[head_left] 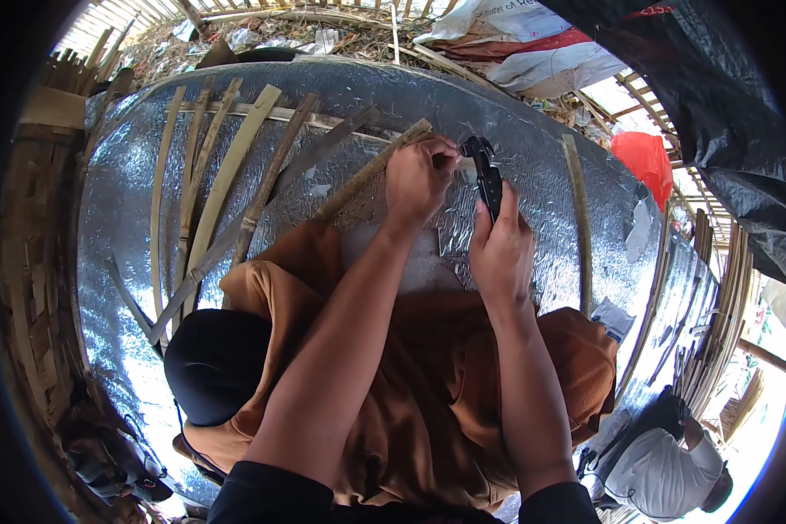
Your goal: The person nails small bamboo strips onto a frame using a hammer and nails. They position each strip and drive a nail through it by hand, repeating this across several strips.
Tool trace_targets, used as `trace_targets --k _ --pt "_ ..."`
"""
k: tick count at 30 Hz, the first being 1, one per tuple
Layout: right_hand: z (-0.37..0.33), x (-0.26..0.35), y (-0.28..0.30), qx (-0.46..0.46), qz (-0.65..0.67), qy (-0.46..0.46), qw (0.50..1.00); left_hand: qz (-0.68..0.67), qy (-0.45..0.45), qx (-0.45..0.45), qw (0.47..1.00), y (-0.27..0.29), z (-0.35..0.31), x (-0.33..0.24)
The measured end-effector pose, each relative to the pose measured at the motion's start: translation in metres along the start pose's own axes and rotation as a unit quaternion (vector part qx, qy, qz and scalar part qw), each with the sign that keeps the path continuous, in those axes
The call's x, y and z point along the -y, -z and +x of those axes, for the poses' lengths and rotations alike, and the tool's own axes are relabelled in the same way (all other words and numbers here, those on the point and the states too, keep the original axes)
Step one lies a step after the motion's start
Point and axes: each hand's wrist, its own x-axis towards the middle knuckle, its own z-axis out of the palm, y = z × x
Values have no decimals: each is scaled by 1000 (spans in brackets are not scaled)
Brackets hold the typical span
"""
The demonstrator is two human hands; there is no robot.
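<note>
My right hand (502,253) is wrapped round a black hammer (489,183), its head raised at the top, close to my left fingertips. My left hand (419,179) is closed in a pinch; whatever sits between the fingers is too small to make out. Under and beside that hand, a bamboo strip (358,183) slants over the silver foil sheet (323,79). Its upper end shows just past my knuckles. Brown cloth (428,384) lies bunched below my forearms.
Several bamboo slats (236,166) lie across the foil on the left, over a crosswise strip. One upright slat (578,218) stands to the right. A black rounded thing (218,367) rests by the cloth. A person in grey (664,472) is at lower right; a red bag (642,162) hangs at right.
</note>
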Motion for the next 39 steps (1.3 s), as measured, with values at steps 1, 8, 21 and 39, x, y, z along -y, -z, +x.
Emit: trace_targets --k 1,8,21,39 --pt "-2 -2 -1 -31 15 33 999 -14 7 -4 1000 0 -1 -2" --pt "-3 -3 -4 -31 34 22 999 22 -53 -33 998 2 5 -4" --pt "-1 9 0 47 -26 -28 998 6 -12 -29 999 3 -1 -7" --pt "-3 10 1 -31 20 14 999 19 -9 -34 999 -1 3 -2"
